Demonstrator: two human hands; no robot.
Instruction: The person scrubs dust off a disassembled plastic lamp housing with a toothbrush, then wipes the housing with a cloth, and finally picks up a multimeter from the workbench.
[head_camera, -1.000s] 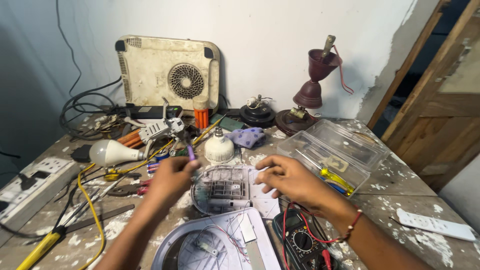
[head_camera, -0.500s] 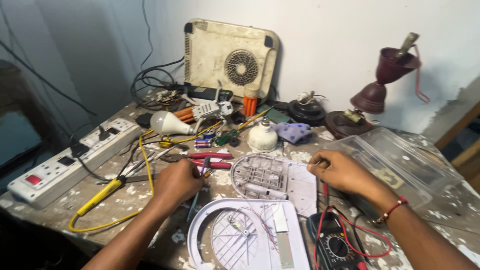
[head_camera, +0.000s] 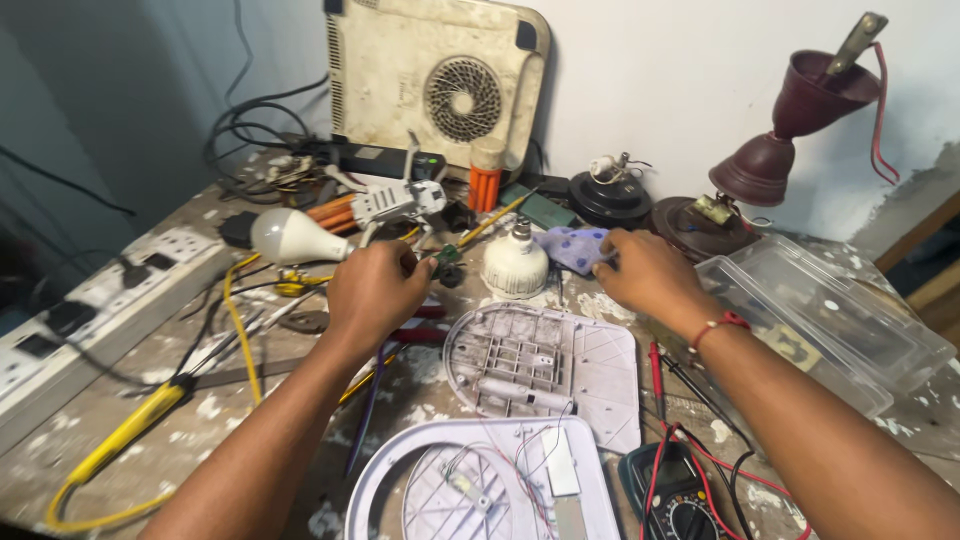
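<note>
1. The left hand (head_camera: 375, 290) is closed, pinching a small green circuit board (head_camera: 446, 255) at its fingertips, just left of a white bulb base (head_camera: 515, 265).
2. The right hand (head_camera: 645, 272) lies palm down, fingers curled onto a pale blue cloth (head_camera: 570, 245).
3. A white plastic housing (head_camera: 545, 375) lies on the workbench (head_camera: 150, 420) between both forearms.

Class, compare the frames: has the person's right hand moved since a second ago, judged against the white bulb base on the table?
Yes. The right hand has moved away from the open casing, up to the patterned cloth right of the white bulb base.
</note>
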